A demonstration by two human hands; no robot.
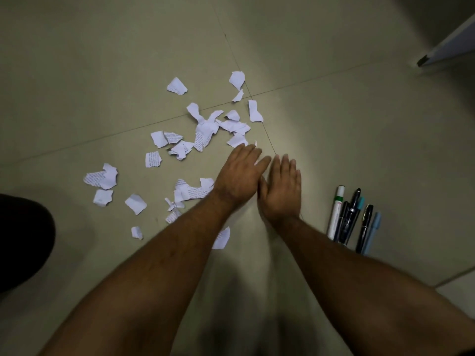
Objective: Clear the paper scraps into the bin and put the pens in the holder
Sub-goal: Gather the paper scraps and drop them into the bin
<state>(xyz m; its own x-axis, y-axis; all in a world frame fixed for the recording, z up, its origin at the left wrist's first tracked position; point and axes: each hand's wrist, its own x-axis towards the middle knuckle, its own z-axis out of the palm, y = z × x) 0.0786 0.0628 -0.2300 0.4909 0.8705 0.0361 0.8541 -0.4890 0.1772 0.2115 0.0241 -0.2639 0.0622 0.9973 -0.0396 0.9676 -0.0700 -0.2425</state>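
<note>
Several torn white paper scraps [205,129], some with writing on them, lie scattered over the tiled floor from the middle to the left. My left hand [240,176] lies palm down with fingers stretched out at the right edge of the scraps, and a sliver of paper shows by its fingertips. Right beside it, my right hand [281,191] is also flat and palm down, holding nothing. A bunch of pens [352,219] lies side by side on the floor to the right of my right hand: a white marker with a green cap [336,214], black pens and a light blue one.
A dark rounded shape [23,240] sits at the left edge; I cannot tell what it is. The lower corner of a pale door or panel [447,44] stands at the top right. One scrap [222,237] is partly hidden under my left forearm.
</note>
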